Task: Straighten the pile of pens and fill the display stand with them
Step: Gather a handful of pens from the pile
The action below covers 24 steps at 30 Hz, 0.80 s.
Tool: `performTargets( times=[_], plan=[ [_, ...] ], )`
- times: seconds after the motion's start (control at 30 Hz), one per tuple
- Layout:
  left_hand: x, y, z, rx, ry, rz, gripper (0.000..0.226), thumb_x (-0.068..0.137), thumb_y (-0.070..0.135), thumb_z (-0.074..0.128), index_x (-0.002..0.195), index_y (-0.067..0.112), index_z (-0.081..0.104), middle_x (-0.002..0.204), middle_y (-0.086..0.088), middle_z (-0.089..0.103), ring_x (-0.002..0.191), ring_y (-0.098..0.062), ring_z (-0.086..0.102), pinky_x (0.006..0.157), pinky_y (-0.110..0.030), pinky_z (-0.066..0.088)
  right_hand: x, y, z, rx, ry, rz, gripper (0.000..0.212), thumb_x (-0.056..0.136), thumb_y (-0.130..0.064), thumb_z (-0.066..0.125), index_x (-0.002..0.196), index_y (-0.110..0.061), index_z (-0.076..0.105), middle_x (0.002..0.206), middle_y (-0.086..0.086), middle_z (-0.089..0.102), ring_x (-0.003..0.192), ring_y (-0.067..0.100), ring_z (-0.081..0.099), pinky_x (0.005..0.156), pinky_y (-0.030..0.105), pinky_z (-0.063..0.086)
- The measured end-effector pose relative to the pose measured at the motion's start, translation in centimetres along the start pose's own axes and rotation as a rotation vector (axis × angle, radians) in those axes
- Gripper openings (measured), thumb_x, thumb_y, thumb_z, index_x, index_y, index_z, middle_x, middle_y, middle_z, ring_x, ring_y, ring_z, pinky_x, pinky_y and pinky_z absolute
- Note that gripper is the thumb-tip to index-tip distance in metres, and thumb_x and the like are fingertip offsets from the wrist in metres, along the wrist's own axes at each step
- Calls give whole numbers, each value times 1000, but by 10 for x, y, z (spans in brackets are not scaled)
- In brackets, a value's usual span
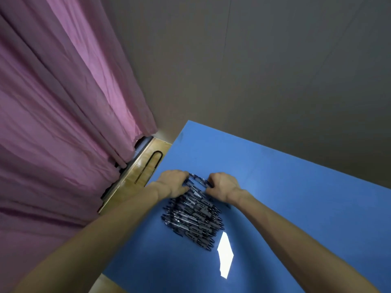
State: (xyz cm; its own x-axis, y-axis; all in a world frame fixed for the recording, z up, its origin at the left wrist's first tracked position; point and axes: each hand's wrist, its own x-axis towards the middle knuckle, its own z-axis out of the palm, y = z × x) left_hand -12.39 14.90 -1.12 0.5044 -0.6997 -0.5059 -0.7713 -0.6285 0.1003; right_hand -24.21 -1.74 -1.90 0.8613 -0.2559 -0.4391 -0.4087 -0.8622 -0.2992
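A pile of several dark blue pens (193,218) with grey grips lies on the blue table (285,208), the pens roughly side by side. At the far end of the pile my left hand (173,182) and my right hand (222,183) face each other. Both have curled fingers round the ends of a few pens (198,180) held between them. No display stand is in view.
A pink curtain (63,123) hangs on the left beside the table. A strip of wooden floor (137,176) with a dark U-shaped metal loop (150,166) runs between them. A grey wall stands behind the table. A bright patch of light (225,254) falls near the pile.
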Motion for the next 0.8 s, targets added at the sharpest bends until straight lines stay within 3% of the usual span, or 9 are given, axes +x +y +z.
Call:
performTargets(
  times=[0.17, 0.37, 0.53, 0.67, 0.8],
  plan=[
    [5, -6, 1, -52, 10, 62, 53, 99, 39, 60, 145, 18, 47, 128, -6, 60, 116, -28, 58, 85, -34, 44, -2, 3, -3, -5, 32, 15, 17, 91, -30, 59, 99, -15, 62, 100, 6, 67, 91, 28, 62, 71, 32, 45],
    [8, -9, -1, -83, -3, 83, 56, 96, 43, 66, 142, 18, 48, 123, -3, 60, 109, -25, 59, 81, -32, 44, 2, -6, -1, -36, 34, -30, 28, 91, -38, 65, 112, -19, 65, 108, 3, 66, 99, 26, 63, 79, 33, 50],
    [12, -8, 6, -45, 23, 74, 46, 91, 45, 72, 122, 18, 52, 113, -3, 64, 104, -26, 61, 79, -35, 45, 10, -7, -3, -73, 45, -42, 29, 87, -41, 68, 107, -20, 63, 107, 2, 65, 98, 25, 63, 76, 32, 48],
    [15, -7, 5, -14, 23, 64, 54, 93, 52, 66, 129, 16, 47, 109, -6, 65, 101, -29, 62, 78, -38, 46, 13, -4, -7, -82, 78, 3, 28, 85, -40, 68, 100, -18, 62, 100, 3, 65, 92, 26, 63, 70, 30, 42],
    [18, -6, 7, -35, 27, 44, 49, 97, 42, 63, 131, 13, 43, 101, -7, 66, 93, -29, 63, 75, -41, 51, 13, 0, -6, -57, 95, 37, 26, 87, -39, 66, 99, -17, 60, 96, 3, 65, 87, 25, 62, 68, 31, 43]
  ],
)
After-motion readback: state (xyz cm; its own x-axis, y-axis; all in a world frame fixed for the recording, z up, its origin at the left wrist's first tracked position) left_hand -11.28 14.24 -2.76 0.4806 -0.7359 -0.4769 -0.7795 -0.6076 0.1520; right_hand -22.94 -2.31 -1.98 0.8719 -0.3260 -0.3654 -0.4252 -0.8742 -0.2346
